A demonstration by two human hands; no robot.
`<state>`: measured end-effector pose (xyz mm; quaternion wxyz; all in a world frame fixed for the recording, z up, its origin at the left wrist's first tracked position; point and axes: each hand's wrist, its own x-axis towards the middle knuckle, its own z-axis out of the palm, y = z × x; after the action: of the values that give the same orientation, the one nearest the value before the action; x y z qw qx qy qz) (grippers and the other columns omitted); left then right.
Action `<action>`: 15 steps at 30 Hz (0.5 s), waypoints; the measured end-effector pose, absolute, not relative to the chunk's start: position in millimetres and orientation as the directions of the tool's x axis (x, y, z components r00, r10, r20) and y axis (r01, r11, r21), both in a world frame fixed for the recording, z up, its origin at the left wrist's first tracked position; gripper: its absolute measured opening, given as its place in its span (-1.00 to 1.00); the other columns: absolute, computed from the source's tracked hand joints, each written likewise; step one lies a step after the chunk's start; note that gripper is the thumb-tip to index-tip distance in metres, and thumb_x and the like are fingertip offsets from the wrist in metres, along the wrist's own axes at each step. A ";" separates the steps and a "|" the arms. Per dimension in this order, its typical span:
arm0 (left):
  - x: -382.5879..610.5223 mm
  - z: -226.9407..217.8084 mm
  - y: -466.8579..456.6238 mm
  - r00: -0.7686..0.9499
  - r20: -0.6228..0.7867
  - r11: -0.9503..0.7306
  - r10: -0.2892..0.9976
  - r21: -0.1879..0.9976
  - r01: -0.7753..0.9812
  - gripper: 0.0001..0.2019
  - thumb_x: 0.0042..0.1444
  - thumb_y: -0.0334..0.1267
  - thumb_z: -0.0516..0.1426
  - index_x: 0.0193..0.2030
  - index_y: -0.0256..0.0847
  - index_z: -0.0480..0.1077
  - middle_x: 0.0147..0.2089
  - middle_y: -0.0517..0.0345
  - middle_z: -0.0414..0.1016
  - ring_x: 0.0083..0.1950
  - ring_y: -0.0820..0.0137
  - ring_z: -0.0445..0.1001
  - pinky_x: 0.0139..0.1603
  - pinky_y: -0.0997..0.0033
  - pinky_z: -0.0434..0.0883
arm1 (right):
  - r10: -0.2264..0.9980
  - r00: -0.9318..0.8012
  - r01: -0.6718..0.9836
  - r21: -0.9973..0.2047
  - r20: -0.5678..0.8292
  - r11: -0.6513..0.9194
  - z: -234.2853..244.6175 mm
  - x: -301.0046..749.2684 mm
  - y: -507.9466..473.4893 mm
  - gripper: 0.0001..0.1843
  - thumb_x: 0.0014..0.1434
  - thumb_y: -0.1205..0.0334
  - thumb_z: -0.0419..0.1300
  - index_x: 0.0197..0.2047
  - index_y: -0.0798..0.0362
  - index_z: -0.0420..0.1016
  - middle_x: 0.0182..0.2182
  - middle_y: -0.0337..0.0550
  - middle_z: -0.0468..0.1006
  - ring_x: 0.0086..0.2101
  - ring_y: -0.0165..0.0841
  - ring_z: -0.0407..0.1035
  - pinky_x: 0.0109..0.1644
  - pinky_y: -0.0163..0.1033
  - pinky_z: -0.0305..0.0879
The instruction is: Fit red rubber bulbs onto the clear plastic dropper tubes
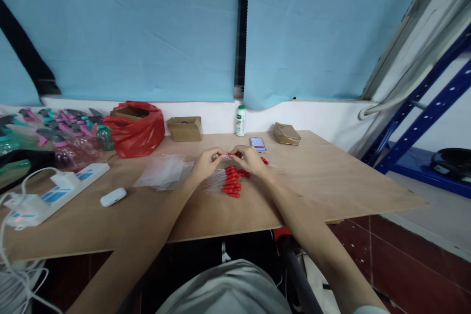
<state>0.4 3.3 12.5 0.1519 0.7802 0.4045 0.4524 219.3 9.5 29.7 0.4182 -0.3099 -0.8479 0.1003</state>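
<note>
My left hand (207,161) and my right hand (250,158) meet over the middle of the wooden table (312,181), fingers pinched together on a small red-capped clear dropper (231,155) held between them. Just in front of my hands lies a pile of several red-capped droppers (231,181) with clear stems. A stack of clear plastic bags (164,171) rests to the left of my left hand.
A phone (258,143), a white bottle (240,120), a brown packet (286,133) and a small cardboard box (184,128) sit at the back. A red bag (136,130), a white power strip (61,187) and white case (113,196) lie left. Blue shelving (423,117) stands right.
</note>
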 end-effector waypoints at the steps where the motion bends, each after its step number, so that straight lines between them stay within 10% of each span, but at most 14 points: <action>1: 0.4 12.5 3.5 0.267 0.585 -0.631 0.766 0.601 0.491 -0.68 0.28 -0.01 0.10 -0.17 -0.19 0.54 -0.22 0.08 0.61 -0.25 0.32 0.48 -0.20 0.36 0.38 | 0.607 -0.463 0.446 -0.422 0.646 0.789 29.9 219.3 9.4 -0.83 0.34 0.18 0.21 -0.19 0.08 0.57 -0.33 -0.14 0.62 -0.36 -0.36 0.43 -0.22 -0.30 0.27; 15: -1.9 14.6 1.4 0.304 0.577 -0.633 0.758 0.540 0.554 -0.72 0.28 -0.06 0.13 -0.14 -0.16 0.59 -0.15 0.08 0.63 -0.21 0.30 0.51 -0.18 0.36 0.38 | 0.566 -0.520 0.478 -0.332 0.640 0.814 32.3 217.1 7.2 -0.89 0.32 0.25 0.21 -0.24 0.06 0.54 -0.33 -0.13 0.59 -0.35 -0.34 0.42 -0.21 -0.30 0.24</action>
<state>-1.9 1.4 14.6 0.1207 0.7985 0.4108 0.4232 217.1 7.2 32.3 0.3875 -0.2999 -0.8699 0.0570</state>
